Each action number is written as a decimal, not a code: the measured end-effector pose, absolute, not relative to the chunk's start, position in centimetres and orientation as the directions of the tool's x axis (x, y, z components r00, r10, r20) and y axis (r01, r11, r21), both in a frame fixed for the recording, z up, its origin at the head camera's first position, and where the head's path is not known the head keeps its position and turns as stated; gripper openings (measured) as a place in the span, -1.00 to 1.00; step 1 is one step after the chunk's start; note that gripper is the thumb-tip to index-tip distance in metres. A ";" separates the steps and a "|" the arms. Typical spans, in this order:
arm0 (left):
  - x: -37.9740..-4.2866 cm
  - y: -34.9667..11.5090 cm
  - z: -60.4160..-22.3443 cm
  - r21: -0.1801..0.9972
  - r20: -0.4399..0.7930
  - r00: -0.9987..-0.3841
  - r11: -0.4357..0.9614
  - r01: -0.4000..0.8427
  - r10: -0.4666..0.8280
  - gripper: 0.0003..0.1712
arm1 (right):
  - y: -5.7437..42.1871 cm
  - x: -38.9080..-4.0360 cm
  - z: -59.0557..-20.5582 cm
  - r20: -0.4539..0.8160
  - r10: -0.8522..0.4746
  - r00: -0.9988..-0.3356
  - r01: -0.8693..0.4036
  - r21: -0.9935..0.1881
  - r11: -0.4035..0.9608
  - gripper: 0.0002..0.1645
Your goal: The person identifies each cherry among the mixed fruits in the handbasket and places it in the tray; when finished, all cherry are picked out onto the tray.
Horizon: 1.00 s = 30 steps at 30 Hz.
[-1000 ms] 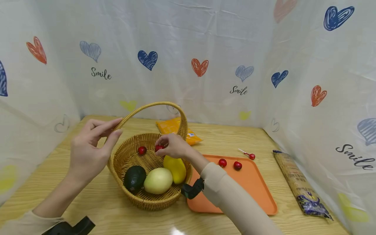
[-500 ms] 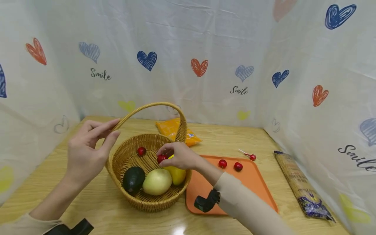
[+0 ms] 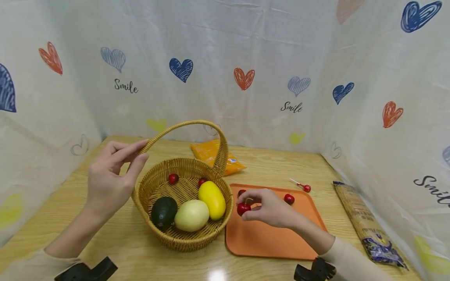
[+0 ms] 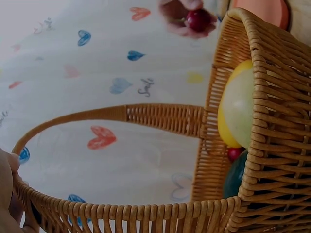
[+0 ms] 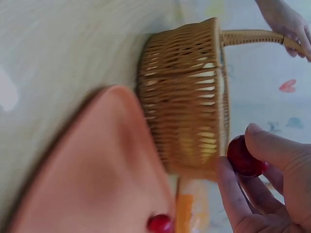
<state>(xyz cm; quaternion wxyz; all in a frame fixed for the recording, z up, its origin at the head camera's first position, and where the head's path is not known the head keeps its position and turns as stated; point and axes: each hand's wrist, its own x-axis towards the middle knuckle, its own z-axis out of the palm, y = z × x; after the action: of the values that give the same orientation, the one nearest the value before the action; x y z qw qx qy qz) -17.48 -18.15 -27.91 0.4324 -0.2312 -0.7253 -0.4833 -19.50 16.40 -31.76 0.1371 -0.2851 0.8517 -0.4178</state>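
My left hand (image 3: pixel 111 177) holds the arched handle (image 3: pixel 190 123) of a wicker basket (image 3: pixel 183 244) between thumb and fingers. Inside the basket lie a dark green avocado (image 3: pixel 164 212), a pale green melon-like fruit (image 3: pixel 191 215), a yellow mango (image 3: pixel 212 200) and two cherries, one (image 3: pixel 173 178) at the back and another (image 3: pixel 202 182) partly behind the mango. My right hand (image 3: pixel 268 208) pinches a stemmed cherry (image 5: pixel 245 156) between thumb and fingertips, above the left part of an orange tray (image 3: pixel 270 238). Another cherry (image 3: pixel 241 192), partly covered by my fingers, and a cherry (image 3: pixel 289 199) further right lie on the tray.
Behind the basket is an orange snack bag (image 3: pixel 233 166). A red lollipop (image 3: pixel 306 188) lies beyond the tray's far right corner, and a long bag of pasta (image 3: pixel 365 222) stretches along the right. A white curtain with hearts (image 3: pixel 214 50) encloses the table (image 3: pixel 116 238).
My right hand has moved right from inside the basket to above the tray, with a cherry in its fingers. The mango is now fully uncovered. My left hand keeps its hold on the handle.
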 end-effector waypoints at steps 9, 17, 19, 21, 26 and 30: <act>-17.4 -18.3 -27.8 0.498 0.854 -0.513 0.423 0.756 -0.089 -0.58 | 18.8 -18.9 -34.6 0.005 -0.575 -0.818 -0.395 -0.730 0.557 -0.73; -17.7 -17.9 -28.2 0.497 0.854 -0.512 0.425 0.756 -0.090 -0.57 | 18.8 -18.6 -36.8 -0.023 -0.576 -0.817 -0.425 -0.651 0.629 -0.72; -17.7 -17.9 -28.2 0.498 0.854 -0.513 0.426 0.755 -0.090 -0.57 | 18.7 -18.6 -37.1 -0.022 -0.570 -0.821 -0.421 -0.652 0.631 -0.72; -17.7 -17.9 -28.1 0.498 0.854 -0.513 0.428 0.755 -0.089 -0.58 | 18.6 -18.6 -37.4 -0.018 -0.565 -0.825 -0.416 -0.656 0.629 -0.72; -17.6 -17.9 -28.1 0.491 0.856 -0.509 0.446 0.748 -0.088 -0.58 | 18.5 -18.7 -37.9 -0.007 -0.557 -0.831 -0.421 -0.647 0.636 -0.73; -17.5 -18.0 -28.1 0.491 0.855 -0.511 0.454 0.744 -0.089 -0.58 | 18.4 -18.9 -38.3 0.008 -0.556 -0.831 -0.437 -0.629 0.643 -0.74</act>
<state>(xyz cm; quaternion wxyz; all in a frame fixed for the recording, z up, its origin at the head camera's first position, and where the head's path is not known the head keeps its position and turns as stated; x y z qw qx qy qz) -17.52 -18.00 -28.15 0.4407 -0.2245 -0.7297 -0.4721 -18.90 18.40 -38.31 0.0931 -0.2752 0.9017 -0.3203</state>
